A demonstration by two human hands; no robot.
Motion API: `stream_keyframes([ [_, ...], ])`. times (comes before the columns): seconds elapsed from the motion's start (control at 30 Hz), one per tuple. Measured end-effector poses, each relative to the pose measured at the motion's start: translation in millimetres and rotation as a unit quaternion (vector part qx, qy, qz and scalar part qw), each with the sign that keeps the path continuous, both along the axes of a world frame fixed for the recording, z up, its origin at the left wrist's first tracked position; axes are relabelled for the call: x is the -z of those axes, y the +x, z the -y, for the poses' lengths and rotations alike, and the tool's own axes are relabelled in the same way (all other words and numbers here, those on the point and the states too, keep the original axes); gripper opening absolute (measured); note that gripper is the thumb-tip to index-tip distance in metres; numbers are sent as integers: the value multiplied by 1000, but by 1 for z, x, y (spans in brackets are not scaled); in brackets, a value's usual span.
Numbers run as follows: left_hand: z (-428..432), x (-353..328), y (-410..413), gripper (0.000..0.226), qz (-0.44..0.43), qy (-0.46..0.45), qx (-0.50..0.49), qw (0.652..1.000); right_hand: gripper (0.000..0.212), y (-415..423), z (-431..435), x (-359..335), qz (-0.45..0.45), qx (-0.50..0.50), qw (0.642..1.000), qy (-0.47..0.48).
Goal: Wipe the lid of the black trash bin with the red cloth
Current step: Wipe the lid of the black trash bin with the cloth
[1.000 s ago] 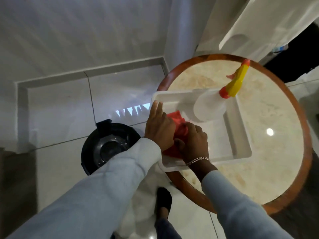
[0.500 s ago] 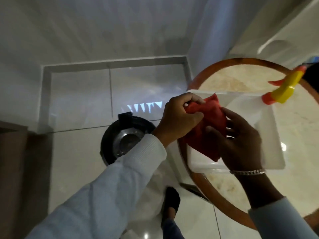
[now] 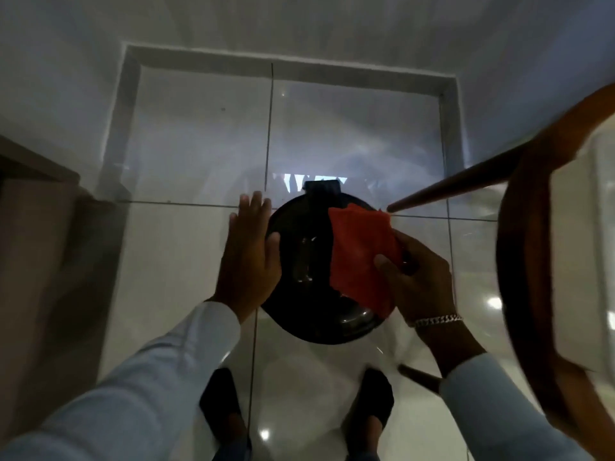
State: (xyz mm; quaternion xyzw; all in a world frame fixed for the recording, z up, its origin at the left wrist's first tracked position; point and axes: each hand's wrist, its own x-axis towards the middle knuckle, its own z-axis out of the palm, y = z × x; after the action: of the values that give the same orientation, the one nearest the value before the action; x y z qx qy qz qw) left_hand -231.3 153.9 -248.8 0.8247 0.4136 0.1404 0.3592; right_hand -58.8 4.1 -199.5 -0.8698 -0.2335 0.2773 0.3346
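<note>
The round black trash bin [image 3: 307, 254] stands on the tiled floor right below me, its glossy lid facing up. My right hand [image 3: 421, 281] grips the folded red cloth [image 3: 361, 257], which lies over the right half of the lid. My left hand [image 3: 248, 257] is flat with fingers apart against the bin's left edge, thumb resting on the lid. Part of the lid is hidden under the cloth and both hands.
The round wooden-rimmed table [image 3: 532, 247] fills the right edge, with one leg [image 3: 466, 184] slanting down toward the bin and another leg [image 3: 421, 377] near my right foot. My two dark shoes [image 3: 221, 400] stand below the bin. A brown ledge [image 3: 30, 171] is at left, and walls close the corner behind.
Both hands lifted the red cloth out of the white tray on the table and came down to the bin. The left hand let go of the cloth. My view swung left and down.
</note>
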Motion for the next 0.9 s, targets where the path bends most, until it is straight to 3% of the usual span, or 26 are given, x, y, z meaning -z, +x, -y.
stream_keyframes([
  [0.1,-13,53,-17,56,-47,33,92,994,49,-7,-3,44,42,-35,997,-52],
  [0.2,-18,81,-13,58,-46,52,168,983,61,-13,-1,72,196,-88,972,-96],
  [0.27,-17,88,-9,59,-26,60,207,976,64,-16,-3,82,269,-112,955,-60],
  [0.43,-14,105,-10,58,11,69,211,975,63,-33,-16,118,297,-222,927,-50],
  [0.57,-15,114,-9,57,24,85,208,974,49,-36,-20,132,339,-151,929,-1],
  [0.73,-15,116,-9,58,32,90,205,974,42,-55,-44,126,256,-76,960,84],
  [0.9,-16,120,-8,59,85,57,202,974,44,-84,-48,133,314,-181,932,7],
])
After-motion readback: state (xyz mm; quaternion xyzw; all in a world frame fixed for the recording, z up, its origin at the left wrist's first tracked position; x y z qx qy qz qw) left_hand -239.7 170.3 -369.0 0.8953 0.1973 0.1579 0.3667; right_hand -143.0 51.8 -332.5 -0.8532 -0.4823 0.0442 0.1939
